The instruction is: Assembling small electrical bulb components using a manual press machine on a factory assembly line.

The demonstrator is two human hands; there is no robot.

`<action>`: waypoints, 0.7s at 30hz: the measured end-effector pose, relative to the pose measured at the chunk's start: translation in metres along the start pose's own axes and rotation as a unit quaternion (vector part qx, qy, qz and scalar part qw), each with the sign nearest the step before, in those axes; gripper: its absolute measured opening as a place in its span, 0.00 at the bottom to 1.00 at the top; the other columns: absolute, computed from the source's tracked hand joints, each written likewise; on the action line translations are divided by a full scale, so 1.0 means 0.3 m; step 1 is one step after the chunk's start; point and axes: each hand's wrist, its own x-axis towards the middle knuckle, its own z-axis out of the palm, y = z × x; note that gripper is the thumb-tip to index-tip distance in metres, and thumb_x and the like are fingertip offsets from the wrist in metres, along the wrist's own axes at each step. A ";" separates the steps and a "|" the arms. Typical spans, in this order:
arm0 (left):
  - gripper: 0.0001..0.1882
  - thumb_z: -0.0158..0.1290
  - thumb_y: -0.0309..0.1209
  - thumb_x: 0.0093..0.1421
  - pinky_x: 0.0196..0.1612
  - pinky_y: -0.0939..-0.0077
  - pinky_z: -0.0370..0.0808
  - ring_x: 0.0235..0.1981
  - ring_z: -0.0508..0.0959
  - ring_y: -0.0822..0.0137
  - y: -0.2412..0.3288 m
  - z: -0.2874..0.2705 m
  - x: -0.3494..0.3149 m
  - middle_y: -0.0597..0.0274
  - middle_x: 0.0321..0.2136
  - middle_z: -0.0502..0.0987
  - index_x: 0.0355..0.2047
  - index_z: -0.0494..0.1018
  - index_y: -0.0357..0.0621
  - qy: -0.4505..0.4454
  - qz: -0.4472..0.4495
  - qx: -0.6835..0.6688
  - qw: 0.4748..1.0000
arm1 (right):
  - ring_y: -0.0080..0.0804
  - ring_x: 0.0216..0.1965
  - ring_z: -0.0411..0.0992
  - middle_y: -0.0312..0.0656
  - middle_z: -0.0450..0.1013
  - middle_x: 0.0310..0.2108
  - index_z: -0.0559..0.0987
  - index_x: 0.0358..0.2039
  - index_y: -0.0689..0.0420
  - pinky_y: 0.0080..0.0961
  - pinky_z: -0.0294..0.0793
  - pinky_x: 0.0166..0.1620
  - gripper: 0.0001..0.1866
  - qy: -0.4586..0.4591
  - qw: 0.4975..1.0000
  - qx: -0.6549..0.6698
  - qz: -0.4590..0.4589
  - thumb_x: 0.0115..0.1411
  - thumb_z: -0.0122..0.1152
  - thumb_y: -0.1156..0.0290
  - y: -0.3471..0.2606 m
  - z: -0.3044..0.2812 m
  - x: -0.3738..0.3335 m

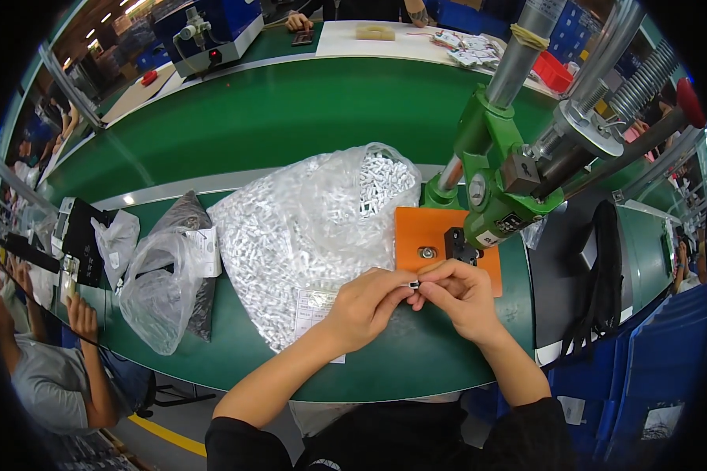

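Observation:
My left hand [363, 304] and my right hand [465, 301] meet just in front of the hand press, fingertips pinched together. Between them is a small white-and-black part [413, 285], mostly covered by the fingers; its exact kind is too small to tell. Right behind the hands lies the orange base plate [411, 228] of the green hand press [501, 206]. A black fixture [457, 242] sits on that plate under the press head. To the left, a large clear plastic bag [291, 212] full of small white parts lies with its opening towards the back.
Left of the big bag lie a clear bag of dark small parts [204, 302] and a white box [204, 251]. A red-knobbed lever [690, 102] juts out at the right. Beyond runs a green conveyor belt [291, 110]. Co-workers sit across and at the left.

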 end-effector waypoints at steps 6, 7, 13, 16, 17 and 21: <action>0.18 0.57 0.16 0.52 0.34 0.70 0.76 0.29 0.79 0.59 -0.016 0.001 0.009 0.56 0.28 0.79 0.45 0.73 0.35 -0.006 0.078 0.029 0.996 | 0.33 0.35 0.76 0.50 0.75 0.37 0.72 0.37 0.66 0.27 0.77 0.39 0.03 0.008 0.999 0.013 0.033 0.62 0.53 0.82 0.003 -0.003 0.003; 0.18 0.57 0.16 0.52 0.34 0.70 0.76 0.29 0.79 0.59 -0.016 0.002 0.010 0.56 0.28 0.79 0.45 0.73 0.35 -0.007 0.078 0.029 0.996 | 0.33 0.34 0.76 0.49 0.75 0.37 0.72 0.36 0.66 0.27 0.77 0.38 0.03 0.008 0.999 0.023 0.040 0.62 0.53 0.82 0.004 -0.005 0.003; 0.18 0.58 0.15 0.51 0.35 0.69 0.76 0.30 0.80 0.58 -0.012 0.001 0.015 0.56 0.29 0.79 0.44 0.73 0.34 -0.010 0.087 0.027 0.996 | 0.29 0.34 0.76 0.46 0.75 0.35 0.73 0.36 0.65 0.23 0.76 0.40 0.02 0.004 0.996 0.056 0.066 0.63 0.53 0.81 -0.005 -0.009 0.003; 0.15 0.60 0.15 0.50 0.33 0.71 0.77 0.28 0.81 0.58 -0.003 0.000 0.020 0.54 0.27 0.79 0.40 0.75 0.33 -0.001 0.086 0.036 0.996 | 0.28 0.34 0.76 0.45 0.76 0.34 0.74 0.35 0.65 0.22 0.75 0.40 0.02 -0.001 0.996 0.055 0.076 0.63 0.54 0.80 -0.009 -0.014 0.004; 0.15 0.60 0.15 0.50 0.33 0.71 0.77 0.28 0.80 0.59 -0.003 -0.002 0.017 0.54 0.27 0.79 0.40 0.75 0.34 -0.006 0.073 0.044 0.996 | 0.27 0.34 0.76 0.45 0.76 0.34 0.74 0.35 0.64 0.22 0.75 0.39 0.02 -0.006 0.995 0.056 0.081 0.63 0.55 0.80 -0.009 -0.015 0.004; 0.14 0.58 0.15 0.51 0.31 0.72 0.75 0.27 0.79 0.60 -0.007 -0.002 0.007 0.55 0.27 0.79 0.40 0.76 0.34 -0.013 0.030 0.042 0.999 | 0.27 0.33 0.76 0.44 0.76 0.33 0.74 0.36 0.64 0.21 0.74 0.39 0.03 -0.016 0.994 0.067 0.079 0.63 0.56 0.78 -0.011 -0.015 0.007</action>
